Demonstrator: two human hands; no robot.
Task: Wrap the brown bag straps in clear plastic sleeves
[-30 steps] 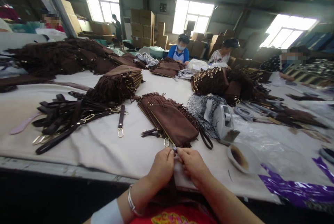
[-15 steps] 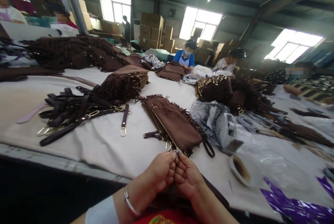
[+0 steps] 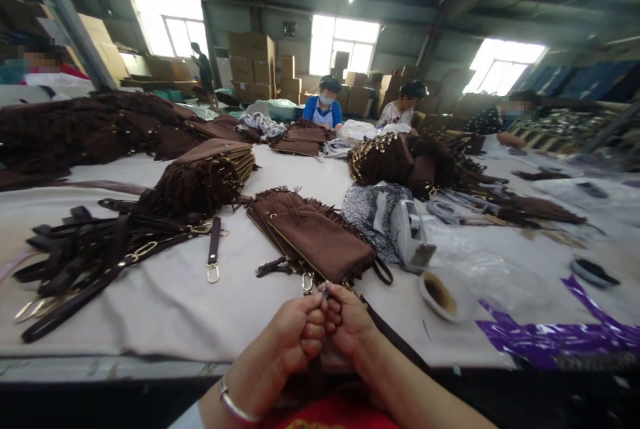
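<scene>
My left hand [image 3: 296, 328] and my right hand [image 3: 349, 322] meet at the table's near edge, fingers curled in and fingertips pinched together. Between the fingertips shows a tiny greyish thing [image 3: 325, 293], too small to name. Just beyond them lies a stack of brown fringed pouches [image 3: 325, 242] with gold zips and a dark wrist loop. A gold clasp [image 3: 307, 282] sits close to my left fingertips. A dark strap [image 3: 395, 342] runs out from under my right forearm. Left of the pouches, a short strap with a gold clip [image 3: 214, 249] lies flat on the cloth.
Dark straps [image 3: 90, 249] are heaped at the left, before a stack of fringed pouches [image 3: 200, 179]. At the right are a tape dispenser [image 3: 410, 236], a roll of tape [image 3: 443, 296] and purple plastic [image 3: 555, 342]. Several people sit across the table, one in blue [image 3: 323, 109].
The view has swung right and levelled, so the table's things appear farther left. My hands stay pinched together at the table's edge.
</scene>
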